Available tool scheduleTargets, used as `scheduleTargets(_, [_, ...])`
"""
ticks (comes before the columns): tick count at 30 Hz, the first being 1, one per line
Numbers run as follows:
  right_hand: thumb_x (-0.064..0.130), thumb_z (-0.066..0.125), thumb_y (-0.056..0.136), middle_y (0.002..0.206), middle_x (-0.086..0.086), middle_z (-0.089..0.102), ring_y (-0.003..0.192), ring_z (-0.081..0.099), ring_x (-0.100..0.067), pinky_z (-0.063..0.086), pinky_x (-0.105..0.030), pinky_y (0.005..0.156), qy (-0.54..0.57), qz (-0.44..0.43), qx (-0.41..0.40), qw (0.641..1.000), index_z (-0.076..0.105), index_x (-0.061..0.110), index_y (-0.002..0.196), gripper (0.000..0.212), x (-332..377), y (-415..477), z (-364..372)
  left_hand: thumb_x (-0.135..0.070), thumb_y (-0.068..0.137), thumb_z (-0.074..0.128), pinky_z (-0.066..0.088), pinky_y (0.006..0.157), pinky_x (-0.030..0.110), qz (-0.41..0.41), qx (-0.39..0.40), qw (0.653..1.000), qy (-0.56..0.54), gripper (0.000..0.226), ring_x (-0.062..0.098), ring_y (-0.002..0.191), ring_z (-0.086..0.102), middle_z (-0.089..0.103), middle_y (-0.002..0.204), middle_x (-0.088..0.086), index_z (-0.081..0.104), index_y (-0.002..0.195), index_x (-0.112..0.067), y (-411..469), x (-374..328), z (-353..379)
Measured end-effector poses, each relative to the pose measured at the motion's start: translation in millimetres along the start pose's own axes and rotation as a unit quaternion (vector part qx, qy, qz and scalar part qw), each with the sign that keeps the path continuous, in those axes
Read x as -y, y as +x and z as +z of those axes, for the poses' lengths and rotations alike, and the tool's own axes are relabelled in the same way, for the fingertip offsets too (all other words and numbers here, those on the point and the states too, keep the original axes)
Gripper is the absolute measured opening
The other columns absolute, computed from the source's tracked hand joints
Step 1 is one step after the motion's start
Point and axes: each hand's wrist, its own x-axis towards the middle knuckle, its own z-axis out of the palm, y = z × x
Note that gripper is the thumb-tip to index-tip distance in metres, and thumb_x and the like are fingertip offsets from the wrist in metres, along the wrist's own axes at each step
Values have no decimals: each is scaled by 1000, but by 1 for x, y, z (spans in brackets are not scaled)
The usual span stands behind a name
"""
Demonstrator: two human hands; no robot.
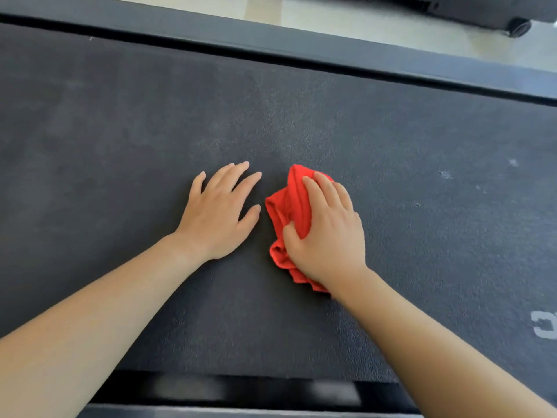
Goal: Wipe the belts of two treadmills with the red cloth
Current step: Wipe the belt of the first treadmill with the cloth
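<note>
Wiping looks to be under way on 1 treadmill: the right hand (pixel 328 233) presses the bunched red fabric cloth (pixel 294 206) down onto the dark grey, grainy rubber belt (pixel 301 116), near its middle, its grip curled round the folds with the thumb tucked into them. Just beside it the left hand (pixel 218 212) lies flat on the belt, grip spread and holding nothing, likely a brace. Pale specks (pixel 445 175) dot the belt well off to the right of the cloth, so I'd judge this belt unfinished. The next move calls for a firm sweep toward those marks. Beyond the dark side rail (pixel 271 40) sits a black wheeled thing (pixel 518 27); whether it's treadmill 2, I cannot tell.
</note>
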Motion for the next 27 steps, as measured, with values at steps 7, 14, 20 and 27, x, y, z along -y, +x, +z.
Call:
scheduleTargets(7, [37, 53, 78, 145, 1, 38, 133, 29, -24, 41, -45, 91, 16, 0, -20, 1000, 41, 15, 134, 61, -7, 93, 18, -42, 91, 42, 10, 114, 48, -33, -35, 999, -8, 55, 16, 142, 17, 26, 153, -3, 32, 143, -25, 89, 28, 1])
scheduleTargets(14, [36, 51, 79, 146, 0, 37, 134, 29, -25, 40, -45, 91, 8, 1, -33, 999, 41, 15, 133, 59, -15, 193, 37, -39, 94, 38, 13, 114, 45, -85, -74, 994, -11, 50, 13, 141, 20, 28, 152, -4, 35, 142, -25, 167, 49, 1])
scheduleTargets(20, [36, 50, 78, 145, 1, 38, 133, 30, -24, 40, -43, 92, 17, -2, -25, 1000, 40, 17, 136, 62, -15, 259, 48, -40, 92, 38, 15, 112, 43, -87, -94, 992, 1, 50, 10, 139, 20, 29, 151, -7, 37, 141, -27, 171, 52, 6])
scheduleTargets(27, [42, 49, 81, 149, 2, 34, 137, 26, -24, 38, -45, 99, 34, -19, -21, 999, 37, 17, 139, 64, -17, 267, 48, -40, 92, 38, 13, 112, 42, -87, -98, 991, -1, 50, 10, 138, 20, 29, 150, -8, 37, 140, -27, 170, 52, 6])
